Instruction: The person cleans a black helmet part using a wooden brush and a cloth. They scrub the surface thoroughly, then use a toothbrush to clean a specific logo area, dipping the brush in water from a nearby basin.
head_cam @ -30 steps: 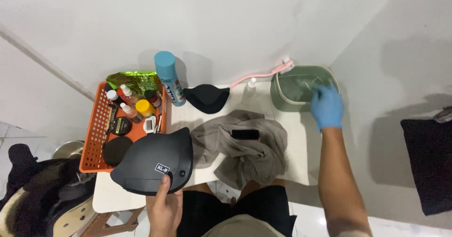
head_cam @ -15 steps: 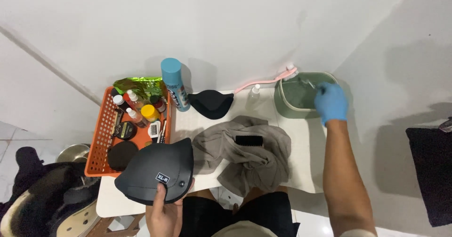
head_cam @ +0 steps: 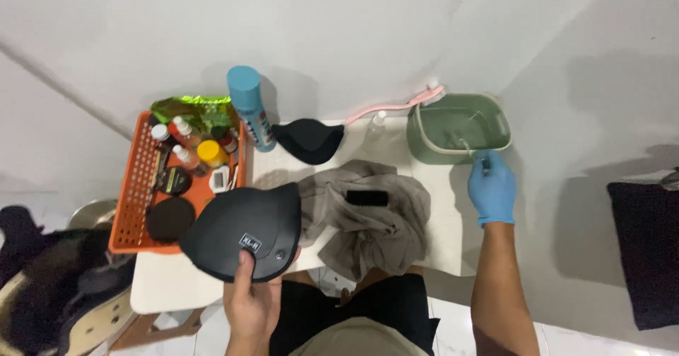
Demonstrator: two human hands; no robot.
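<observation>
A single head-worn camera looked steeply down from above the person onto a small white table (head_cam: 438,236) set against a white wall (head_cam: 339,31), close enough to cut off both forearms at the frame's lower edge.

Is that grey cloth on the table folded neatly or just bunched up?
Bunched up. The grey cloth lies in loose, uneven creases on the table, one end hanging over the near edge, with a small black brush on top.
</observation>
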